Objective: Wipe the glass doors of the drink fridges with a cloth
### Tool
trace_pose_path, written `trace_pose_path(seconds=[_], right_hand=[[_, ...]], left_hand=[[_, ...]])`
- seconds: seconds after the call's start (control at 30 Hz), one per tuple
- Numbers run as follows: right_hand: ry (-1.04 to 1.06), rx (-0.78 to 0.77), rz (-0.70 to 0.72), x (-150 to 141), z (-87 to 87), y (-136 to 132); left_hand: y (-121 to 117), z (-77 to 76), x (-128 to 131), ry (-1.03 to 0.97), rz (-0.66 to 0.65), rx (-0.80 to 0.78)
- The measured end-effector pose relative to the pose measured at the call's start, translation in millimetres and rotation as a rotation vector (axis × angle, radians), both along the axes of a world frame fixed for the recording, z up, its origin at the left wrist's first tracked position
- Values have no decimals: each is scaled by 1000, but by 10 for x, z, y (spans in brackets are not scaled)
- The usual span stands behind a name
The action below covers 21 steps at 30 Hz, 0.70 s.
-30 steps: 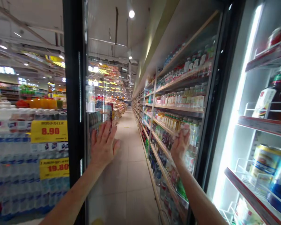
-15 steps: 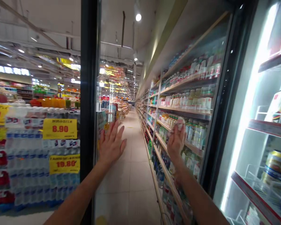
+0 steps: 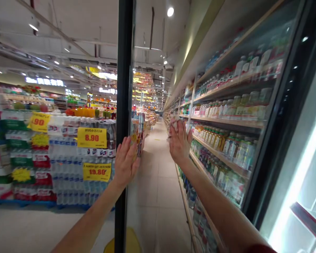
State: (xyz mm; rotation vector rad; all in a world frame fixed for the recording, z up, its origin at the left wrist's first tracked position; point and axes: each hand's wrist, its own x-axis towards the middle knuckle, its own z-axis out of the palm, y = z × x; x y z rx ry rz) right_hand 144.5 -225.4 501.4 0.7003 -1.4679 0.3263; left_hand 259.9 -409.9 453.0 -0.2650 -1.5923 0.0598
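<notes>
A glass cooler door (image 3: 150, 196) with a black frame (image 3: 125, 66) stands swung out in front of me. My left hand (image 3: 125, 163) is open with fingers stretched, lying at the frame's edge where it meets the pane. On the glass, right of it, my right hand (image 3: 181, 146) presses a crumpled pale cloth (image 3: 175, 123) under its fingers. Part of the cloth is hidden by those fingers. Through or in the pane, an aisle and shelves of bottled drinks (image 3: 218, 138) show behind the right hand.
The lit cooler interior has a shelf edge (image 3: 309, 223) at the lower right. Left of the door are stacked packs of bottled water (image 3: 68, 168) with yellow price signs (image 3: 92, 137). Something yellow (image 3: 133, 240) sits low behind the door.
The view has turned, so door and stacks appear further right. My right hand has moved left across the glass with the cloth, closer to my left hand, which now lies at the frame.
</notes>
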Motion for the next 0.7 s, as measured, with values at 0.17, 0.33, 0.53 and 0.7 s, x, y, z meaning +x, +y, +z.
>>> trace_pose_path(seconds=[0.17,0.33,0.53,0.7], right_hand=[[129,428,127,160,-809,-166],[214,556,204,136,-1236,-44],[-1,39,60,77,-566,-27],[53,464,132,141,-1484,248]], left_hand=[[-70,-70,-18,-2,-46,-4],[-13,-189,-25,-32,-11,-21],[63,-311,-77,-7,-21,16],[51,-282,-48,-11,-18,-12]])
